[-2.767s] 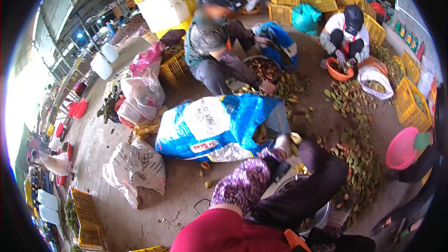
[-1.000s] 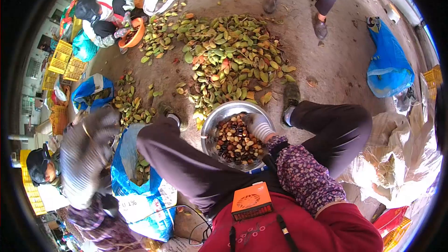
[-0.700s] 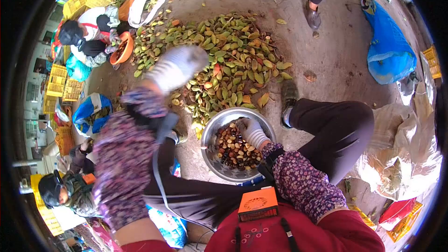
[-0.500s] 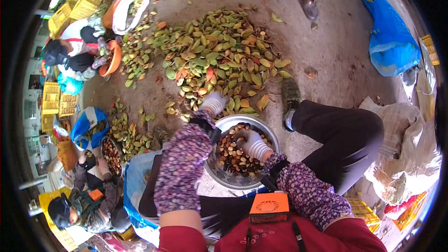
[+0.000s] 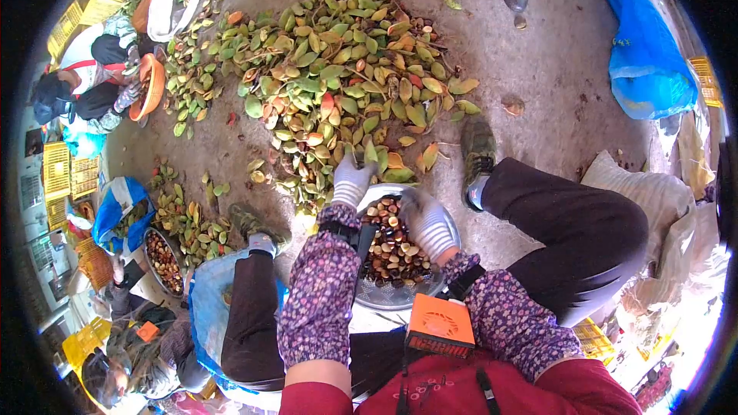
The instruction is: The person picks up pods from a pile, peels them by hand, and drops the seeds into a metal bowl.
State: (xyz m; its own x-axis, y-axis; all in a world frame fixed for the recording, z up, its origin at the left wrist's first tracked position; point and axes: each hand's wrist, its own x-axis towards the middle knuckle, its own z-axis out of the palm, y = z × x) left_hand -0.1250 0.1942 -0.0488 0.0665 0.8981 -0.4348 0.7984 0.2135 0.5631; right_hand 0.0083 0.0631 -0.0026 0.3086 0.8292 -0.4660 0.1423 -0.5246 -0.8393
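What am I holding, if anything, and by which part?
It cannot be told: your left hand reaches into the pods, and your right hand is blurred over the bowl.

open floor (image 5: 546,92) beyond right shoe (image 5: 478,155), legs (image 5: 569,223) flanking basin (image 5: 393,297), green heap (image 5: 346,69) ahead

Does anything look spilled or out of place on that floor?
Perhaps: the greenish pods lie loose on the floor beyond the metal basin, in a straggling pile rather than a container. The blue sack at right looks slumped over.
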